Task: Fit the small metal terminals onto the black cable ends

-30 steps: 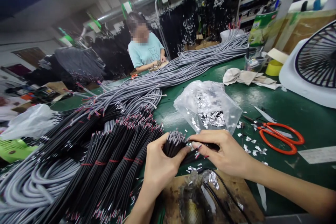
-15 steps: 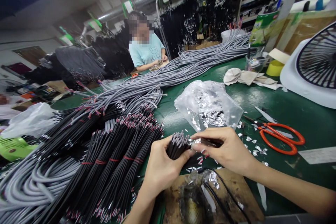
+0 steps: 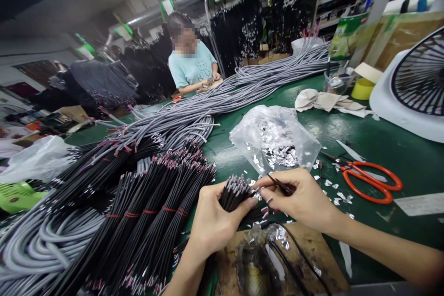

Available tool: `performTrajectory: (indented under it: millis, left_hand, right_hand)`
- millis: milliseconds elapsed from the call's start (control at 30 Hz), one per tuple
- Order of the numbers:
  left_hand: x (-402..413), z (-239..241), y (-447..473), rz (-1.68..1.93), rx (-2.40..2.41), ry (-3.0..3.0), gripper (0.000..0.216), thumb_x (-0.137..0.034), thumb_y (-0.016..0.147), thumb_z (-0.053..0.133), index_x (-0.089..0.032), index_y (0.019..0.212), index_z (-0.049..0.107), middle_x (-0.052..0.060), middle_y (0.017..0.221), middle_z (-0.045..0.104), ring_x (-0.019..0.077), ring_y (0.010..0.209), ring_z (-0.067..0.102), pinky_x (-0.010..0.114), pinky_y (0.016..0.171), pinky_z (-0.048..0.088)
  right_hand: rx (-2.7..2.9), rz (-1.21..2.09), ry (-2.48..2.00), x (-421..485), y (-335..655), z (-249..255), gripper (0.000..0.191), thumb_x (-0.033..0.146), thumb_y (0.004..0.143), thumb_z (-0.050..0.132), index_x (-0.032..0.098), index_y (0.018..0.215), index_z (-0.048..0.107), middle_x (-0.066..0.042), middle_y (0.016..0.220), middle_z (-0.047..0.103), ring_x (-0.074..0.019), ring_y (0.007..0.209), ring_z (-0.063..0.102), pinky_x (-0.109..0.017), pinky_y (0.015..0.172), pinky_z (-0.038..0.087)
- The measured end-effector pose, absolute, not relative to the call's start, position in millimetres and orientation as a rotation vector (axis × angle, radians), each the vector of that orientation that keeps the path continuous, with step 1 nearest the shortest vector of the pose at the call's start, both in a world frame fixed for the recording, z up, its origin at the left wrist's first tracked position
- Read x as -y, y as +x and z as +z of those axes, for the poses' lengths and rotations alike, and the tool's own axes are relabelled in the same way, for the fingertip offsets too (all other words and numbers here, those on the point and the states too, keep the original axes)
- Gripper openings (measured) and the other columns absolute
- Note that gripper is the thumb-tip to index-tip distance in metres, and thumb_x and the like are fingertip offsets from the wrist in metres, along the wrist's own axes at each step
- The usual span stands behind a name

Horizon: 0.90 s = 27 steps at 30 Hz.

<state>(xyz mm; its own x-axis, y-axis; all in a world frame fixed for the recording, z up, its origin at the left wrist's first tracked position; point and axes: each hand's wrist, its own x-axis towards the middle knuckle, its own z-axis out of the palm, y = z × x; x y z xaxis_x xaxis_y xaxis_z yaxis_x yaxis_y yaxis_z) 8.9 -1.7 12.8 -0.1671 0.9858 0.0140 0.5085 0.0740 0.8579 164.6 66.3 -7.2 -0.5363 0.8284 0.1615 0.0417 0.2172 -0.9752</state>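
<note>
My left hand [image 3: 217, 222] is closed round an upright bundle of black cables [image 3: 236, 193], whose grey-and-silver ends point up. At the bundle's right edge are the thumb and index fingertips of my right hand [image 3: 300, 199], pinched close to a cable end. Dark tweezers [image 3: 281, 186] are held in this hand, partly hidden by the fingers. Whether the fingertips grip a cable end or foil is too small to tell. Bits of silver foil and red and white wire ends lie below the hands. In front is a clear plastic bag [image 3: 277, 136] with foil scraps.
Left are black cable bundles [image 3: 149, 212] tied with red bands, and grey cables [image 3: 256, 85] stretch across behind. Orange-handled scissors [image 3: 373, 180] and a white fan [image 3: 385, 97] are right. A stained board [image 3: 312, 245] lies nearest me. A co-worker [image 3: 192, 67] sits opposite.
My right thumb and fingertips have shifted slightly at the bundle's edge, and the tweezers have turned so that their points show above the fingers. The left hand keeps its hold.
</note>
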Motion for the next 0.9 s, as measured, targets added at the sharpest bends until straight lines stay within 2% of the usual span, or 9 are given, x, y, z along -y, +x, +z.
performTrajectory:
  millis: [200, 433, 733, 900]
  left_hand:
    - [0.3, 11.7, 11.2, 1.084, -1.760, 1.548, 0.009, -0.023, 0.070, 0.067, -0.015, 0.069, 0.065, 0.000, 0.066, 0.064, 0.0135, 0.060, 0.054, 0.020, 0.052, 0.042]
    - [-0.3, 7.4, 10.2, 1.084, -1.780, 1.532, 0.013, -0.027, 0.069, 0.068, -0.015, 0.070, 0.064, 0.000, 0.066, 0.064, 0.0144, 0.062, 0.054, 0.022, 0.054, 0.043]
    - [0.3, 5.7, 10.0, 1.074, -1.897, 1.592, 0.015, -0.027, 0.069, 0.068, -0.014, 0.065, 0.061, -0.001, 0.059, 0.058, 0.0124, 0.055, 0.048, 0.021, 0.048, 0.039]
    - [-0.1, 6.3, 10.0, 1.078, -1.789, 1.536, 0.015, -0.026, 0.068, 0.069, -0.013, 0.067, 0.063, -0.001, 0.061, 0.056, 0.0119, 0.056, 0.047, 0.021, 0.050, 0.038]
  right_hand:
    - [1.800, 1.394, -0.788, -65.2, 163.6, -7.2, 0.020, 0.019, 0.068, 0.059, 0.011, 0.080, 0.074, 0.000, 0.051, 0.057, -0.0068, 0.044, 0.041, -0.018, 0.040, 0.034]
    - [1.769, 1.453, -0.789, -66.8, 162.1, -9.7, 0.021, 0.017, 0.069, 0.057, 0.012, 0.080, 0.074, 0.000, 0.053, 0.059, -0.0069, 0.044, 0.043, -0.019, 0.040, 0.035]
    - [1.807, 1.369, -0.815, -65.5, 162.3, -8.2, 0.021, 0.018, 0.069, 0.058, 0.011, 0.079, 0.074, -0.002, 0.053, 0.060, -0.0075, 0.045, 0.042, -0.020, 0.041, 0.034]
    - [1.802, 1.432, -0.802, -67.5, 162.4, -11.2, 0.020, 0.018, 0.070, 0.056, 0.012, 0.079, 0.074, -0.001, 0.055, 0.062, -0.0072, 0.045, 0.045, -0.019, 0.041, 0.035]
